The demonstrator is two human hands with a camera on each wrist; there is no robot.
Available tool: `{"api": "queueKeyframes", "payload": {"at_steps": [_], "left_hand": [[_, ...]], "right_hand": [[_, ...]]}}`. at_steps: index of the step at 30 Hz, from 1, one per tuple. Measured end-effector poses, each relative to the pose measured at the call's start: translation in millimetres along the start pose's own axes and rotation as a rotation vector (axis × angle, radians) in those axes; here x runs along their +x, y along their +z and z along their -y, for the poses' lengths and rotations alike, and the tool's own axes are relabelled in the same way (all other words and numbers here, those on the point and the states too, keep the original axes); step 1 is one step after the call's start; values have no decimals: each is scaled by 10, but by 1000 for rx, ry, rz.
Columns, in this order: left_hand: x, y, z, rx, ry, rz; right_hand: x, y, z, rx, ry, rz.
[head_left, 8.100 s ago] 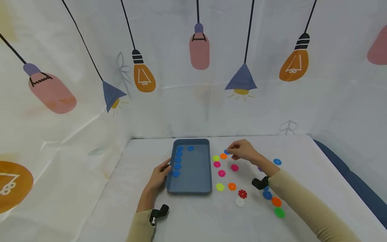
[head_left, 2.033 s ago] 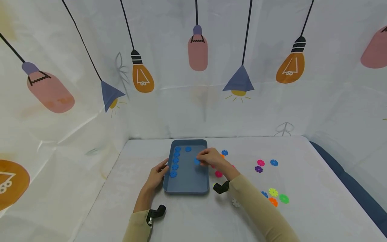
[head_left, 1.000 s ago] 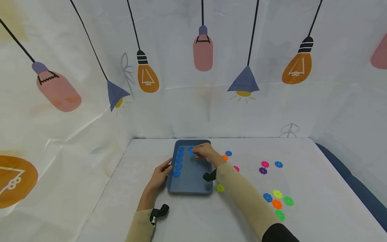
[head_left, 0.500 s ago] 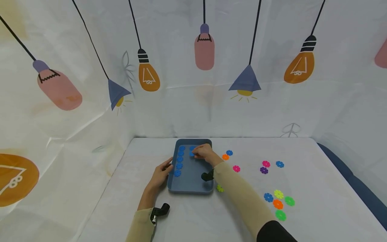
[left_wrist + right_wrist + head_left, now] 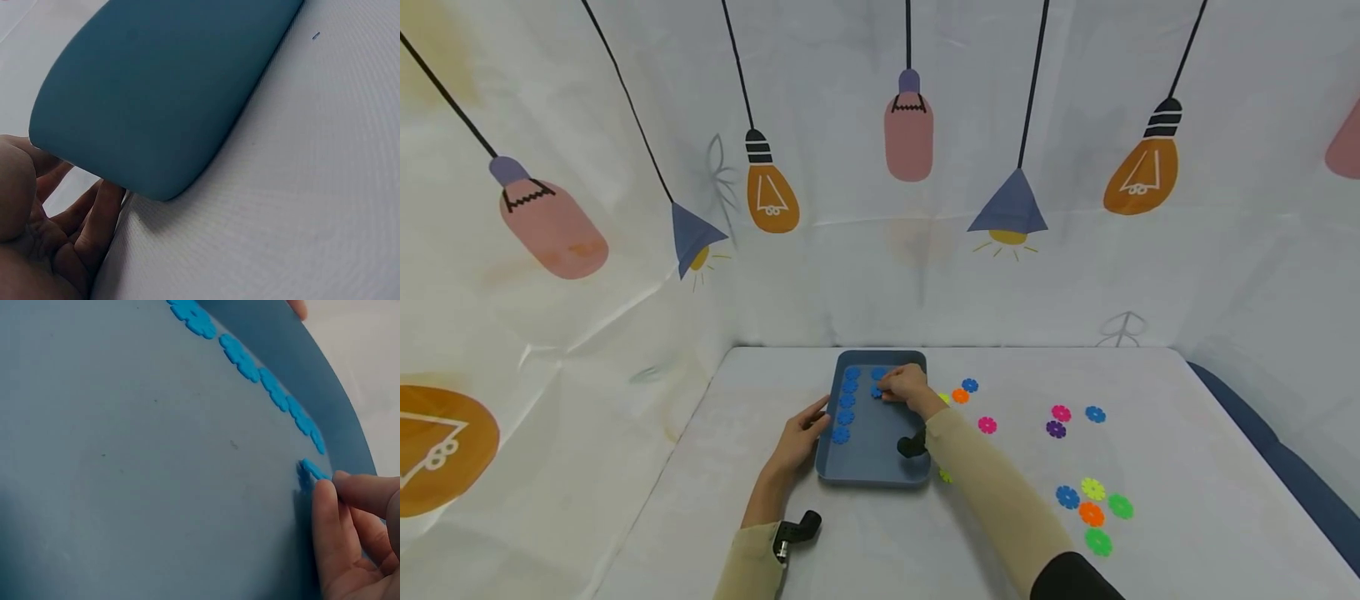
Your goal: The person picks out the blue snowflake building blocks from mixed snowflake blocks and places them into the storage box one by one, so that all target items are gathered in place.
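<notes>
My left hand (image 5: 797,437) grips the left rim of the blue-grey tray (image 5: 872,467); in the left wrist view its fingers (image 5: 103,219) reach along the tray's outer wall. Over the upper part of the tray, my right hand (image 5: 906,385) pinches a blue flower-shaped disc (image 5: 314,469) between thumb and fingertips. That disc is tilted, close over the tray floor, just below another blue disc (image 5: 878,373) near the far rim. Down the tray's left side runs a column of several blue discs (image 5: 846,417).
Loose flower discs lie right of the tray: a blue disc (image 5: 970,385), an orange disc (image 5: 960,396), a pink disc (image 5: 987,425) and a purple disc (image 5: 1056,429). Nearer lie green discs (image 5: 1098,542) and a yellow disc (image 5: 1093,489). My right sleeve (image 5: 992,492) hides part of the table.
My right hand has moved left from the loose discs into the tray, bringing a blue disc below the one near the far rim. My left hand has stayed on the tray.
</notes>
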State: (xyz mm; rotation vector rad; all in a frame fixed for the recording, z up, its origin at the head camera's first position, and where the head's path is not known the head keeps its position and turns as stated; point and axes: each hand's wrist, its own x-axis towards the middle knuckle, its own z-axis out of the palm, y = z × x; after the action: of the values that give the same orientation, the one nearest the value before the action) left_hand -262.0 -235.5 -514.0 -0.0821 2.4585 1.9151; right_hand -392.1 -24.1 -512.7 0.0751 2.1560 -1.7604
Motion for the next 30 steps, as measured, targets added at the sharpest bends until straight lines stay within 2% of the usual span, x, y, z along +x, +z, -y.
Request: {"api": "queueKeyframes", "payload": {"at_steps": [5,8,10,14,21,23,24,28,30], "left_hand": [[72,1,133,-15,-2,-20],[139,9,266,-22,-15,-36],[154,13,299,-23,-17,-42],[156,14,318,-42,-18,-47],[161,12,304,-45,-10,-44],[134,7,246,-46,-11,-36],[112,4,211,-41,-5,-30],[113,-4,228,-38,-5,-18],[139,-4,290,-34,-6,-25]], "right_hand": [[11,21,-14,-25,-18,-34],[47,42,-34,-36,-8,-64],[66,54,-39,-42,4,-82],[77,67,-35,-51,17,-91],[41,76,-25,-49,-9,-103],[-13,79,6,-52,-13,-104],[-1,80,-4,-52,-12,-103],[36,89,-19,-57,-5,-94],[116,95,-63,-58,1,-97]]}}
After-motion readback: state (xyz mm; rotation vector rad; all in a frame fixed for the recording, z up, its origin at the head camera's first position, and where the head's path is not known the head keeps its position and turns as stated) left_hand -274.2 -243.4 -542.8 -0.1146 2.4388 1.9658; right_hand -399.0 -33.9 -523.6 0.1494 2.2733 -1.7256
